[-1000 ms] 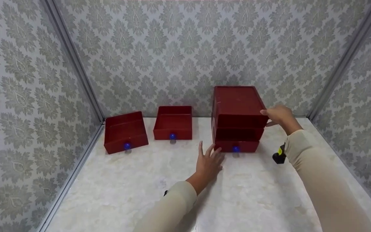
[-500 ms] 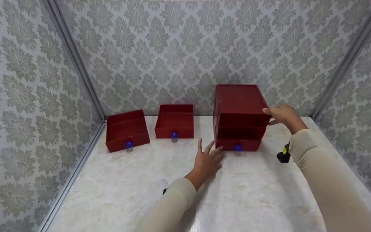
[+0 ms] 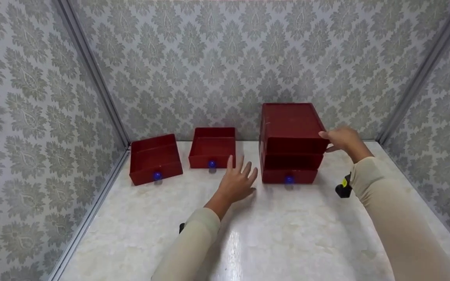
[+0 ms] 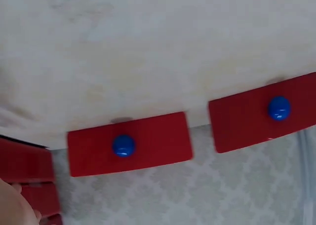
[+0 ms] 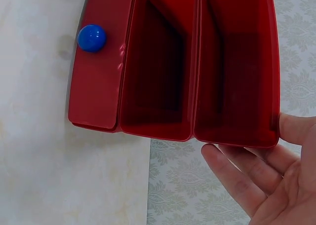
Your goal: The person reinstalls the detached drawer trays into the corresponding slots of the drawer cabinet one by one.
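Observation:
A dark red drawer cabinet (image 3: 293, 121) stands at the right against the back wall. Its bottom slot holds a drawer with a blue knob (image 5: 92, 38), while the two slots above are hollow. My right hand (image 3: 342, 141) holds the cabinet's upper right front corner, thumb at the top edge and fingers against the side. Left of the cabinet, my left hand (image 3: 236, 183) is spread with nothing in it, its fingers near a loose red drawer (image 3: 212, 152) with a blue knob. Another loose drawer (image 3: 155, 160) sits slightly turned at the far left.
The pale marbled table (image 3: 279, 234) meets a patterned back wall (image 3: 209, 78). Patterned side walls with grey metal corner strips (image 3: 92, 74) enclose it. Both loose drawers stand close to the back wall.
My left hand has moved left and slightly up, away from the cabinet's lower left front corner towards the nearer loose drawer. My right hand remains at the cabinet's corner.

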`<state>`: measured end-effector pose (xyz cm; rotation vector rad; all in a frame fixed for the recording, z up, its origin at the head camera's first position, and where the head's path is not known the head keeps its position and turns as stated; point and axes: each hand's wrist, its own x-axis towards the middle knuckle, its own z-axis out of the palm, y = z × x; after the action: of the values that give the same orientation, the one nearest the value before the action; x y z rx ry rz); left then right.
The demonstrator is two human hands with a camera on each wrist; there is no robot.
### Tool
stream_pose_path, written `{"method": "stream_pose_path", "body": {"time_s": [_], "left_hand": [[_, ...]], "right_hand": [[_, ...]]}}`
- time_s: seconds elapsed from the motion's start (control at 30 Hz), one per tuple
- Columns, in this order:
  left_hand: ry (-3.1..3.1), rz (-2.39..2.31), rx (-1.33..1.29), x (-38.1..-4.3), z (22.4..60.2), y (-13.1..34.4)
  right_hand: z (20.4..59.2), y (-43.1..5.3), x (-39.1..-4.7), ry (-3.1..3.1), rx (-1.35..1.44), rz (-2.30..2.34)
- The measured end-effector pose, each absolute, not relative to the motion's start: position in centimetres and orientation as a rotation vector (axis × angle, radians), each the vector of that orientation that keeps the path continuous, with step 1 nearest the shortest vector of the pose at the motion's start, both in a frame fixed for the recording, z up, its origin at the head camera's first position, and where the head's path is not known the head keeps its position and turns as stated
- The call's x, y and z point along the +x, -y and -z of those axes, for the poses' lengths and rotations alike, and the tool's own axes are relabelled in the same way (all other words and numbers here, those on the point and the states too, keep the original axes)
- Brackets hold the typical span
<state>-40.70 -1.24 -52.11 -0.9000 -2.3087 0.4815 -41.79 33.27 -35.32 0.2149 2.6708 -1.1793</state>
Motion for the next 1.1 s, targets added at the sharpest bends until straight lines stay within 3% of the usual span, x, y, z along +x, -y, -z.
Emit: {"method": "stream_pose_path", "body": {"time_s": [0.33, 0.6, 1.1], "left_hand": [[2.589, -0.434, -0.435, -44.2, 52.0, 7.7], [2.76, -0.279, -0.245, -45.4, 53.4, 9.9], [2.792, -0.218, -0.306, -45.0, 54.2, 9.4]], "right_hand": [[35.8, -32.7, -41.9, -2.646, 0.264, 1.27], [36.0, -32.2, -41.9, -2.666, 0.237, 1.252], [35.5, -33.2, -41.6, -2.642, 0.279, 1.236]]}}
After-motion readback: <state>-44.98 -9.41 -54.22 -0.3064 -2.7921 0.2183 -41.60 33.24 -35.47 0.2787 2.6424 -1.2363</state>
